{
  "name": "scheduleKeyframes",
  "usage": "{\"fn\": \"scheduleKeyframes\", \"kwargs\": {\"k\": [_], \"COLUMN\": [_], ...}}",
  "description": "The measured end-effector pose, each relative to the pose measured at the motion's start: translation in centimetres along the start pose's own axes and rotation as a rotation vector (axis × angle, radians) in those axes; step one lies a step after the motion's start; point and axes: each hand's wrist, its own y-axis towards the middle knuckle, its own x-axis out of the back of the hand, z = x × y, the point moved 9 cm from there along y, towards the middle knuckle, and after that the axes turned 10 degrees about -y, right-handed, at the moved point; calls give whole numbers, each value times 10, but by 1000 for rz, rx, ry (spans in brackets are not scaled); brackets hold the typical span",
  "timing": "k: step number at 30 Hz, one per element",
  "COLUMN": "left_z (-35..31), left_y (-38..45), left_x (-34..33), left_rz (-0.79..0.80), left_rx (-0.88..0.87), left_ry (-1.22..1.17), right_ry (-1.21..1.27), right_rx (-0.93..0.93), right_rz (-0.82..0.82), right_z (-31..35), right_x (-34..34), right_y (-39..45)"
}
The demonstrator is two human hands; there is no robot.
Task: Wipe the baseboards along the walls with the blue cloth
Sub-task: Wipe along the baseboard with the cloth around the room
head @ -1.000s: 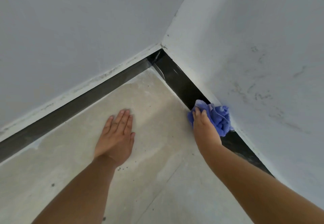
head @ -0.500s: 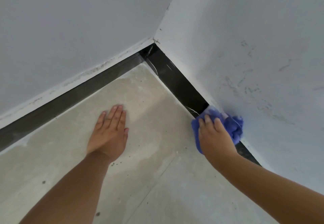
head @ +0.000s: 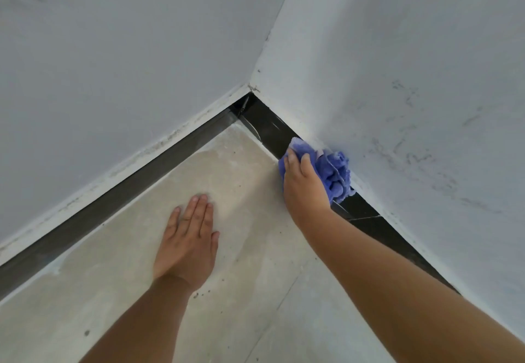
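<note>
A dark baseboard runs along two white walls that meet in a corner: the right-hand baseboard is glossy black, the left-hand baseboard is dull grey. My right hand presses a bunched blue cloth against the right-hand baseboard, a short way from the corner. The cloth covers that stretch of baseboard and touches the wall above it. My left hand lies flat on the floor, palm down, fingers together and pointing toward the corner, holding nothing.
The floor is pale beige tile with dusty marks, dark specks and a grout line running toward the lower middle. The right wall has faint grey scuffs. The corner sits just above centre.
My right hand and the cloth slid along the right baseboard away from the corner, then back toward it. My left hand stayed flat on the floor.
</note>
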Motion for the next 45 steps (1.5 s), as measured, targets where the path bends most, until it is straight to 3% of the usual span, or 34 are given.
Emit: {"fn": "scheduleKeyframes", "kwargs": {"k": [4,11,20,24,27,30,32,38,41,44,45], "left_z": [1,1,-1,-7,-10,-14,-14,-24,-55,-109,-121], "left_y": [2,1,3,-3,-5,-6,-4,-11,-26,-37,-41], "left_x": [-3,-8,7,-1,7,1,4,-4,-7,1,-5], "left_rz": [50,137,49,116,41,163,157,314,321,164,199], "left_rx": [-9,-45,8,-23,-9,-46,-24,-18,-118,-359,-383], "left_ry": [-26,-68,-84,-33,10,101,91,172,150,72,92], "right_ry": [23,-56,347,487,529,528,533,490,456,436,426], "right_rx": [-54,35,-1,-6,31,2,-39,-85,-62,-18,-5], "right_rz": [-26,63,167,274,263,204,177,182,134,78,64], "right_z": [-4,-1,-4,17,27,28,26,34,40,40,41], "right_x": [1,-6,-68,-99,-98,-91,-92,-111,-119,-124,-125], "right_y": [9,3,-83,-120,-138,-135,-124,-102,-102,-106,-109]}}
